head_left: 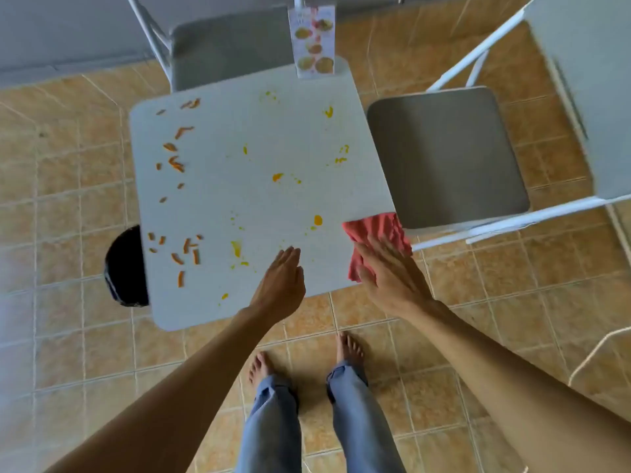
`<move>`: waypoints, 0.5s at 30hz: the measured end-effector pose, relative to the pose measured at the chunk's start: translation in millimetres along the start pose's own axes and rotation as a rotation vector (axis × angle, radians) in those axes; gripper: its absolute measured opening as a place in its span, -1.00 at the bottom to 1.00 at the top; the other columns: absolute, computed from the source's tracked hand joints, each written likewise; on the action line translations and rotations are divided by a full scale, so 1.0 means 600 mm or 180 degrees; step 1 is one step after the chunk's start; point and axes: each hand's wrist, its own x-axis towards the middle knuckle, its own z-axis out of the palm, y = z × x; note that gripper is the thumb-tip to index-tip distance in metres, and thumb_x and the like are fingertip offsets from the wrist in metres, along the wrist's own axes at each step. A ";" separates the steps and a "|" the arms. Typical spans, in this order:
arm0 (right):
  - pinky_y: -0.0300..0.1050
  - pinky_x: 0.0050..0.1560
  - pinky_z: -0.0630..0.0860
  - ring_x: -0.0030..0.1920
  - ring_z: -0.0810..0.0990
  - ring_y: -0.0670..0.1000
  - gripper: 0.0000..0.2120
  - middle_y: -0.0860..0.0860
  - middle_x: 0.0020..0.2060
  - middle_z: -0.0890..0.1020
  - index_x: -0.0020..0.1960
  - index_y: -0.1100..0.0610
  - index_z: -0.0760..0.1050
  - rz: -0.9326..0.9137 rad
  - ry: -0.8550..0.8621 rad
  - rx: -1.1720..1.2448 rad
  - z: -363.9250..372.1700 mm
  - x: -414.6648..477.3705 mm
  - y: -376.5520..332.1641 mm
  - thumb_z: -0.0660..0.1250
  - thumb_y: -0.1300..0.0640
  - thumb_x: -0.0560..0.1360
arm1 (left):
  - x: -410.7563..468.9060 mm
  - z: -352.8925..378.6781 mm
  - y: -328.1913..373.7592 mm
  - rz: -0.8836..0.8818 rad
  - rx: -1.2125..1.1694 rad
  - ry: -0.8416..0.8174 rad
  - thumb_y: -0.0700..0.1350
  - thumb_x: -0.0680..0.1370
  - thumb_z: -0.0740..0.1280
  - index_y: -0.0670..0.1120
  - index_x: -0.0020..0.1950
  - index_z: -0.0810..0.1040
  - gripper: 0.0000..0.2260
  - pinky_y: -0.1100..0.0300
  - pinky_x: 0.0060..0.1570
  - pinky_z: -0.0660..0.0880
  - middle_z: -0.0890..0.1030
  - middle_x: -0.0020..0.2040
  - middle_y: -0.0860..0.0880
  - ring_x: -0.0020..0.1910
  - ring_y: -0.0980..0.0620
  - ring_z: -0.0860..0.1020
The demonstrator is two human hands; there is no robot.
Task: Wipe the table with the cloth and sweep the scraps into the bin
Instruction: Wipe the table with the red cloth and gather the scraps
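Bare feet [348,349] stand on the tiled floor [68,353] before the white bench [273,138]. Both hands are spread flat: the left hand [281,281] on the bench's near edge, the right hand [389,278] pressing the pink cloth [379,230] at its right corner. Orange scraps [177,158] lie along the left side, above a black bin [124,268]
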 end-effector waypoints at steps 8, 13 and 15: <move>0.25 0.63 -0.02 0.65 0.01 0.20 -0.42 0.12 0.64 0.13 0.63 0.01 0.16 0.0088 0.0479 -0.0588 0.122 0.112 0.095 -0.09 -0.15 0.66 | 0.141 0.127 -0.025 -0.0109 0.0205 0.0519 -0.18 0.65 0.03 -0.15 0.62 -0.05 -0.46 -0.03 0.58 -0.07 -0.10 0.64 -0.07 0.61 -0.02 -0.18; 0.32 0.60 -0.03 0.65 0.00 0.22 -0.45 0.13 0.64 0.09 0.64 0.02 0.11 -0.0299 0.1019 -0.0670 0.169 0.154 0.092 0.02 -0.11 0.69 | 0.157 0.196 -0.051 -0.0001 0.0287 0.1319 -0.22 0.65 0.05 -0.18 0.61 -0.02 -0.47 -0.01 0.59 -0.12 -0.07 0.63 -0.07 0.62 -0.02 -0.15; 0.30 0.59 0.06 0.64 0.09 0.18 -0.47 0.09 0.63 0.16 0.62 -0.03 0.19 -0.0990 0.1037 -0.0857 0.147 0.206 0.116 0.06 -0.13 0.68 | 0.163 0.210 -0.056 0.0065 0.0125 0.1514 -0.18 0.67 0.05 -0.18 0.61 0.04 -0.51 0.01 0.59 -0.13 -0.01 0.63 -0.06 0.62 -0.01 -0.11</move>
